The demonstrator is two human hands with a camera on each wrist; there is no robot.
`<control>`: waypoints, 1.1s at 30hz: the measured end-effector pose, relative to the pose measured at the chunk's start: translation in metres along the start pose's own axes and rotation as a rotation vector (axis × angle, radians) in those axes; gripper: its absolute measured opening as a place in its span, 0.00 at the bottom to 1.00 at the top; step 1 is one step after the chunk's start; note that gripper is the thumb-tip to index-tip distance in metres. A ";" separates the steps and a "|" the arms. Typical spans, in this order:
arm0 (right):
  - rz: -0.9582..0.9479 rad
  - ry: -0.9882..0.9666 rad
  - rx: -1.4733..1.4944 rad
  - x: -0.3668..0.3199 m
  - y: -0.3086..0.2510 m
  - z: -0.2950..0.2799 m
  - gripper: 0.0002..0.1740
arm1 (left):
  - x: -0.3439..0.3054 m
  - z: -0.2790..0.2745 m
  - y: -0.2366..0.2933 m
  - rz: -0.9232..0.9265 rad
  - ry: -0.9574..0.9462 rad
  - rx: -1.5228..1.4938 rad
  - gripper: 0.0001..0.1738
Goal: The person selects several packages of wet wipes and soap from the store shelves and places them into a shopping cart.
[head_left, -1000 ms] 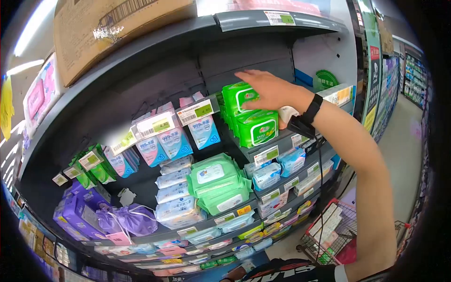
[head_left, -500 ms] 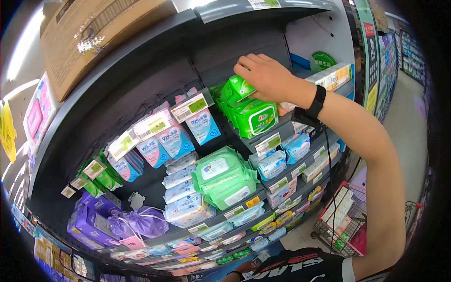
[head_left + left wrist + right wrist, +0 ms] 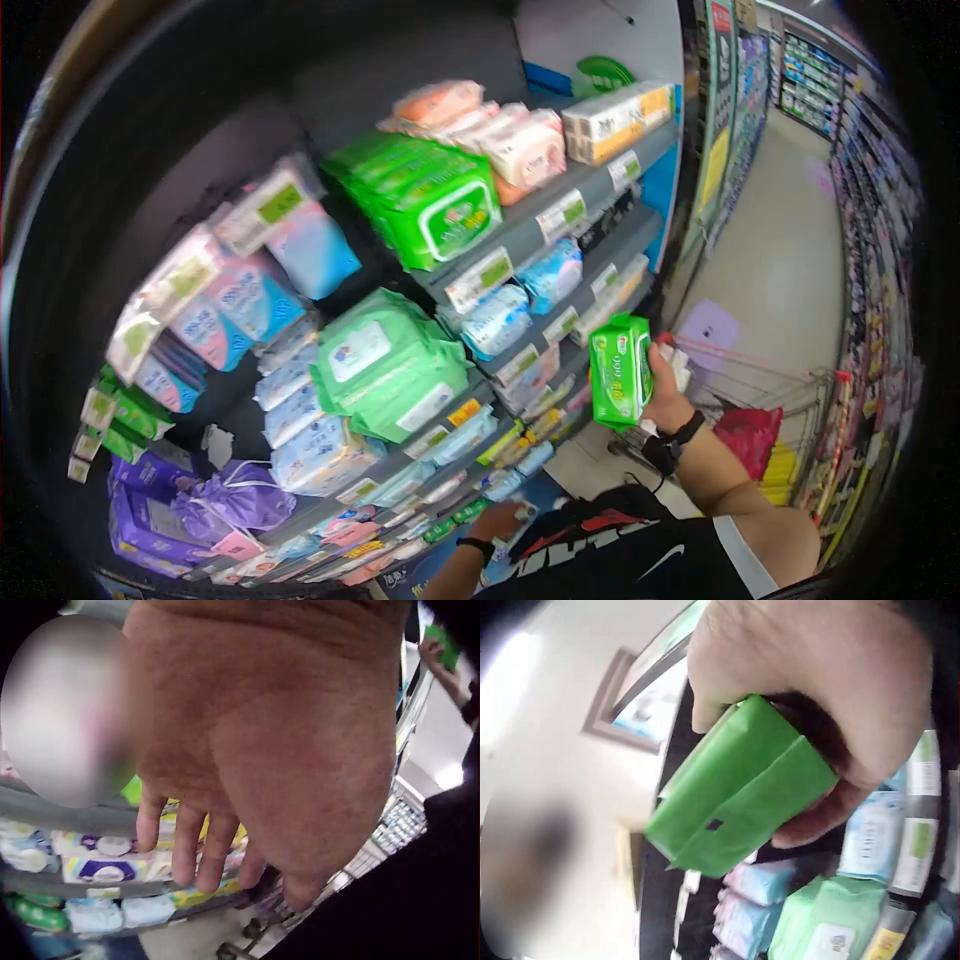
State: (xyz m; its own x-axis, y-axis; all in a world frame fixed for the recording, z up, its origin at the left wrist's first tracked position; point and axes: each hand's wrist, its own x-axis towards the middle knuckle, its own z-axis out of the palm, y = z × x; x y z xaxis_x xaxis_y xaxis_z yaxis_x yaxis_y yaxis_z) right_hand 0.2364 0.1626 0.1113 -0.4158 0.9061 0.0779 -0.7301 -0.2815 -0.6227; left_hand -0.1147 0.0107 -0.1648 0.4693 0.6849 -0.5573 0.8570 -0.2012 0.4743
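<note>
Right hand (image 3: 668, 388) is holding a green wipes pack (image 3: 620, 370) right of centre, grip wrapping round it; left hand (image 3: 500, 520) is hanging bottom centre, fingers loose, gripping nothing.

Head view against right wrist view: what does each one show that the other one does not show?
Only the head view shows the left hand low by the waist, the shopping cart and the stack of green packs on an upper shelf. Only the right wrist view shows the back seam of the green pack. Both show the right hand gripping that pack in front of shelves of wipes.
</note>
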 end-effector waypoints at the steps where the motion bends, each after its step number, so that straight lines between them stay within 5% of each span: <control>1: 0.058 0.105 0.193 -0.020 0.013 -0.023 0.50 | 0.008 -0.001 0.002 0.103 0.142 -0.065 0.28; 3: 0.131 0.156 0.570 -0.050 0.030 -0.049 0.52 | 0.015 -0.029 0.030 0.264 0.300 -0.118 0.26; 6: 0.091 0.258 0.439 -0.091 0.045 -0.082 0.54 | 0.020 -0.105 0.102 0.387 0.332 -0.170 0.25; 8: 0.217 0.354 0.487 -0.101 0.037 -0.077 0.65 | 0.027 -0.128 0.139 0.495 0.328 -0.341 0.28; 10: 0.225 0.081 0.587 -0.102 0.043 -0.074 0.66 | 0.038 -0.139 0.166 0.597 0.311 -0.406 0.39; 12: 0.326 0.340 0.293 -0.106 0.053 -0.077 0.66 | 0.047 -0.147 0.193 0.741 0.312 -0.647 0.57; 13: 0.259 0.137 0.588 -0.100 0.053 -0.066 0.48 | 0.046 -0.153 0.209 0.768 0.321 -0.703 0.62; 16: 0.280 0.363 0.322 -0.089 0.074 -0.063 0.35 | 0.050 -0.165 0.225 0.824 0.245 -0.877 0.67; 21: 0.336 0.624 0.150 -0.100 0.071 -0.064 0.31 | 0.066 -0.158 0.214 0.512 -0.063 -1.021 0.43; 25: 0.192 0.681 -0.064 -0.119 0.066 -0.072 0.33 | 0.087 -0.131 0.215 0.552 0.098 -1.169 0.30; 28: 0.148 0.637 -0.250 -0.131 0.053 -0.073 0.33 | 0.093 -0.123 0.213 0.325 -0.033 -1.365 0.30; 32: 0.147 0.478 -0.489 -0.132 0.039 -0.067 0.27 | 0.100 -0.118 0.213 0.374 -0.117 -1.607 0.41; 33: 0.115 0.472 -0.425 -0.131 0.039 -0.067 0.25 | 0.103 -0.120 0.213 0.366 -0.162 -1.567 0.52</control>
State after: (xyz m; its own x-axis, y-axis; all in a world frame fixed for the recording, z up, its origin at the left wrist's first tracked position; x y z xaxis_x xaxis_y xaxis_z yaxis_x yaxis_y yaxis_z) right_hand 0.2988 0.0541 0.0243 -0.1243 0.9464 -0.2981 -0.3764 -0.3229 -0.8684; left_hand 0.0907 0.1226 -0.0389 0.6923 0.6660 -0.2777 -0.3005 0.6160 0.7281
